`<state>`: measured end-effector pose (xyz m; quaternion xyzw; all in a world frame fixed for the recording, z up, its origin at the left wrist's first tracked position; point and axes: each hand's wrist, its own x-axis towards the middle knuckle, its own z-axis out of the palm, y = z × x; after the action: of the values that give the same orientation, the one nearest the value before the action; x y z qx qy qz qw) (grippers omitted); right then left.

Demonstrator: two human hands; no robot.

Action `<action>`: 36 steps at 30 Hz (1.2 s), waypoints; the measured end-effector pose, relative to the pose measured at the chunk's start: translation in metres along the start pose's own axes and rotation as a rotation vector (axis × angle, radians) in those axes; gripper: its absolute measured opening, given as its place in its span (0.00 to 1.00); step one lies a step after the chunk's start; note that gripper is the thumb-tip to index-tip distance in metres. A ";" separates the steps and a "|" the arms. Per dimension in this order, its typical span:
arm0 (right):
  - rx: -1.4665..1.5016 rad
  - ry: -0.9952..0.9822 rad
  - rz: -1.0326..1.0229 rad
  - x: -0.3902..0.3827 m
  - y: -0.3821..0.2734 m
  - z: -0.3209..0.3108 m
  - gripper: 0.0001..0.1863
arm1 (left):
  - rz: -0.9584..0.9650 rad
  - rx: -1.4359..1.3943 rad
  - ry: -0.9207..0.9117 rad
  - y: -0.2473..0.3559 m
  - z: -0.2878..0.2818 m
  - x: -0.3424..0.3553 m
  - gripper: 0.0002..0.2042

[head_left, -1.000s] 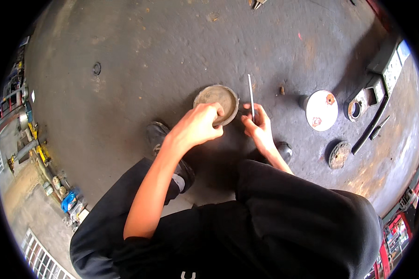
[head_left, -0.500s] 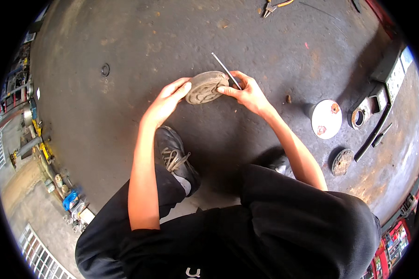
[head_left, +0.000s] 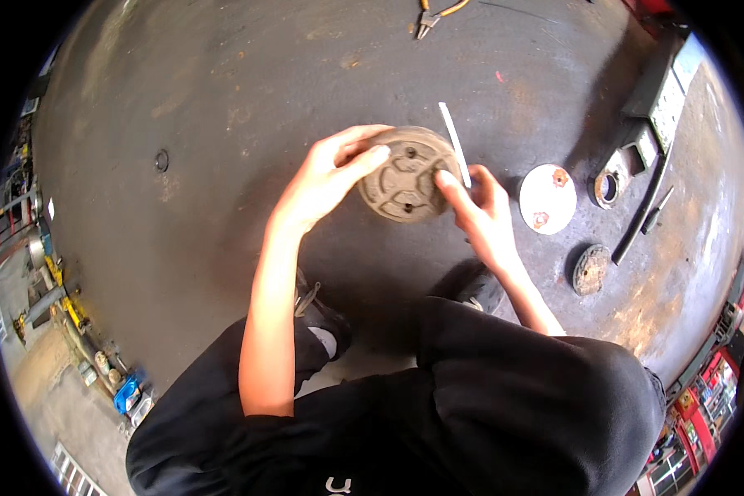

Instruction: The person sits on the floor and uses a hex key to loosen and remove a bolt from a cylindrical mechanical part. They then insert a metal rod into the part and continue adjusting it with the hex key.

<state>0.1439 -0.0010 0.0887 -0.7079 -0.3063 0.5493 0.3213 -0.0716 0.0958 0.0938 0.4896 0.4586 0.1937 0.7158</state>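
As hands (head_left: 326, 179) (head_left: 485, 217) grip it | dusty disc (head_left: 403, 179) | round, ridged, two-holed

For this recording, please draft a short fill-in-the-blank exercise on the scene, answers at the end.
1. The grooved disc is gripped by the right hand and the ____ hand.
2. The thin rod sticks up from the ____ hand.
3. The round white plate bears ____ rusty spots.
4. Left of the left hand, on the dark ground, lies a small dark ____.

Answers: left; right; two; ring.

There are two hands (head_left: 326, 186) (head_left: 486, 217), two pads (head_left: 401, 186) (head_left: 591, 270), one rod (head_left: 454, 142), one white disc (head_left: 548, 201), one ring (head_left: 162, 160), two shoes (head_left: 332, 321) (head_left: 485, 291) and one pair of pliers (head_left: 424, 26).
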 end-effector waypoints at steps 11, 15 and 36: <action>0.179 0.455 -0.078 -0.042 0.021 -0.120 0.17 | 0.084 0.004 -0.207 0.012 0.136 0.057 0.23; 0.182 0.561 -0.108 -0.036 0.043 -0.133 0.17 | 0.097 0.081 -0.171 0.007 0.169 0.072 0.23; 0.133 0.691 -0.192 -0.003 0.079 -0.124 0.16 | 0.258 0.150 0.106 -0.037 0.196 0.086 0.19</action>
<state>0.2706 -0.0661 0.0517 -0.7974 -0.2083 0.2638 0.5012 0.1312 0.0390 0.0405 0.5857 0.4421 0.2747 0.6212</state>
